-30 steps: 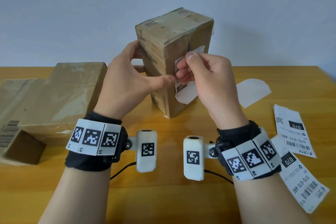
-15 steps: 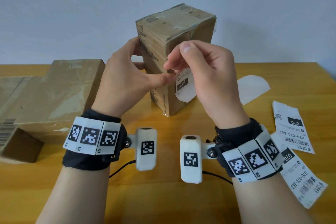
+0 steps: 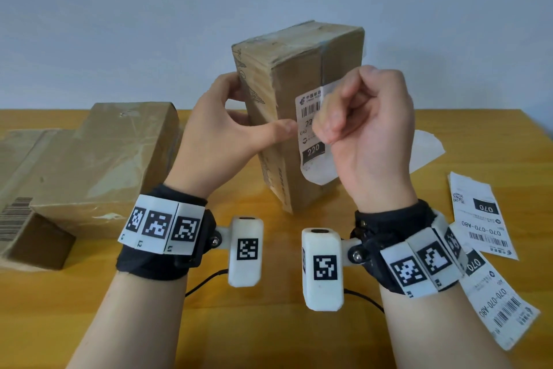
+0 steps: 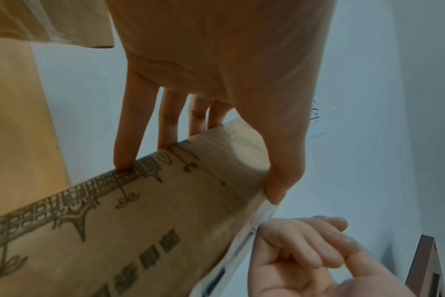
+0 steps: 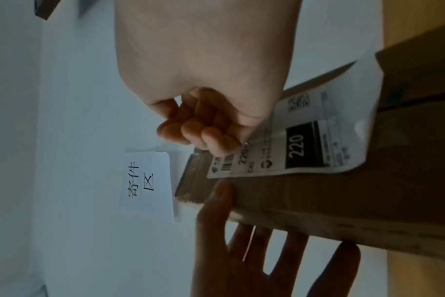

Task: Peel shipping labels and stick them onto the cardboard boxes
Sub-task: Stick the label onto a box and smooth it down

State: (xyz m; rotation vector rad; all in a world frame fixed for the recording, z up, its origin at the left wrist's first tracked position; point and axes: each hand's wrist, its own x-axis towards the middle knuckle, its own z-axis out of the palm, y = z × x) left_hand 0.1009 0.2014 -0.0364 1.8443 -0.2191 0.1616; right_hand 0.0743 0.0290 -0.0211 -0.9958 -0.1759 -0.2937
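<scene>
While left hand (image 3: 221, 135) clasps upright box (image 3: 299, 69), right hand (image 3: 368, 132) fingers curled, knuckles against label (image 3: 311, 129).

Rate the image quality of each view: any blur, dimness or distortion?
Head view: bright and even, mild wide-angle bend, label on the upright box readable. Left wrist view: right hand soft, box print stretched. Right wrist view: dim, left hand in shadow, yet "220" legible.
</scene>
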